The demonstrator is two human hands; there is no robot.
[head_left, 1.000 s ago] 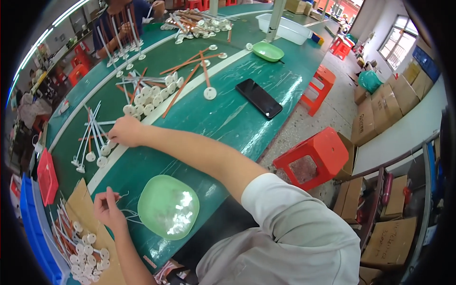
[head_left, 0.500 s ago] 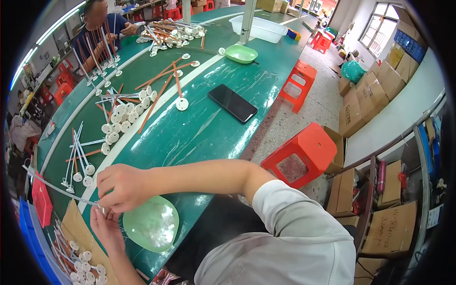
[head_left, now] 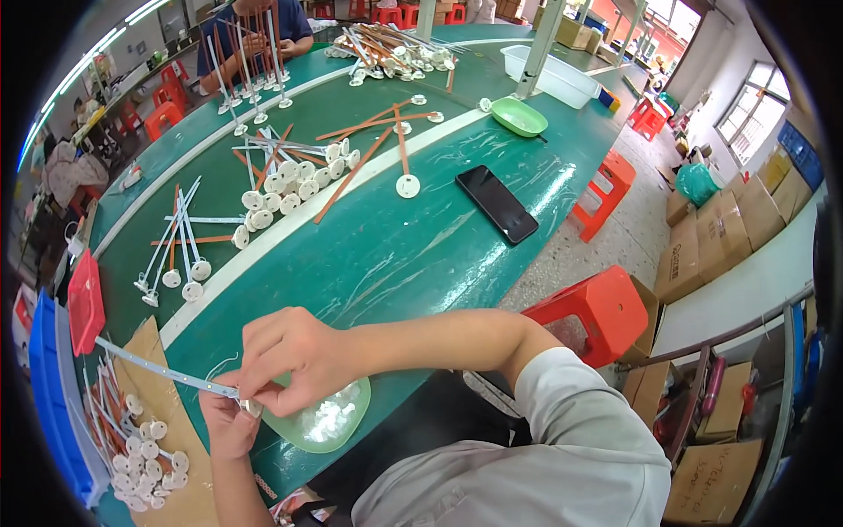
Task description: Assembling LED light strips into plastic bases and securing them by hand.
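Observation:
Both my hands are closed at one end of a thin, pale LED strip (head_left: 162, 369), which sticks out to the left with small dots along it. A white round base (head_left: 252, 407) shows between the fingers at that end. My left hand (head_left: 228, 420) pinches the strip from below. My right hand (head_left: 294, 360) has its fingertips at the same joint from above, mostly hiding what they grip. A fine white wire curls above the left hand. Beneath the right hand lies a light green tray (head_left: 358, 411) with small clear or whitish pieces in it.
Strips with white round bases (head_left: 285, 186) lie heaped on the green table, with more on cardboard (head_left: 162, 452) at lower left. A black phone (head_left: 496, 204), a second green tray (head_left: 518, 117) and a red basket (head_left: 85, 303) stand around. A co-worker (head_left: 299, 35) sits across. Red stools (head_left: 606, 316) stand right.
The view has turned, so the table things sit farther right. The strip now shows its dotted face, and its far end lies lower beside the red basket. Both hands stay at its base end.

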